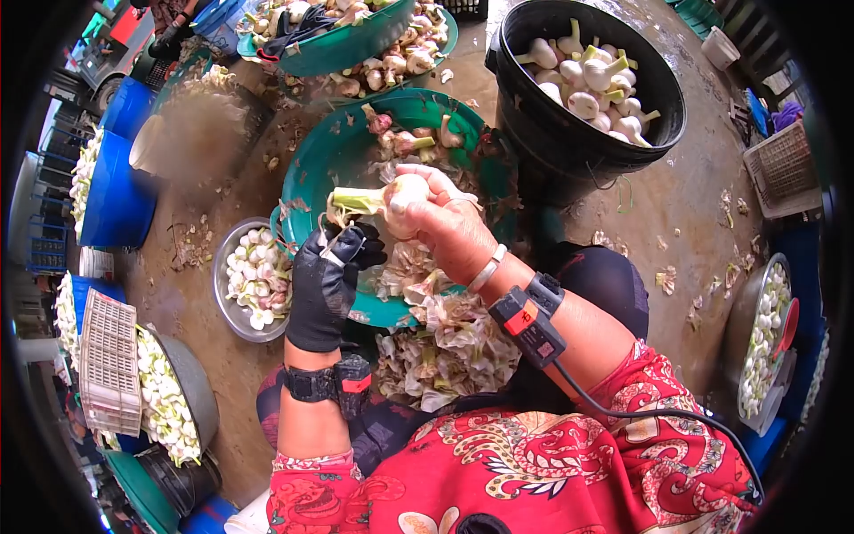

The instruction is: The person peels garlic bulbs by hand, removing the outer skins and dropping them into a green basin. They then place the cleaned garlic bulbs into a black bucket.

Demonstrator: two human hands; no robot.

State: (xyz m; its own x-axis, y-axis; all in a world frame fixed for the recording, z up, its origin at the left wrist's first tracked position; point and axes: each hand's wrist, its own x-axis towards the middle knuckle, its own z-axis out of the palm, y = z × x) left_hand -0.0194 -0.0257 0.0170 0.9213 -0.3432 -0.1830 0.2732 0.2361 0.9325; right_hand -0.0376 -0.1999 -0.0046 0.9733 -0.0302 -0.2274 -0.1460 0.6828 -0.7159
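A garlic bulb [406,198] with a short green stalk is gripped in my bare right hand [449,222], its stalk pointing left. Just below the stalk, my left hand [327,285] in a black glove is closed, with a pale strip between its fingers that I cannot make out. Stringy roots or skin hang close over the gloved fingers. Both hands are above a green basin [311,173] with unpeeled garlic bulbs [409,141] and loose papery skins [414,267] inside. More skins [445,351] are heaped between my knees.
A black bucket [569,156] of cleaned bulbs stands at the upper right. To the left is a metal bowl [222,303] of peeled cloves. Another green basin [356,53] with garlic sits ahead. Blue tubs [120,196] and a crate [111,356] line the left; skin scraps litter the floor.
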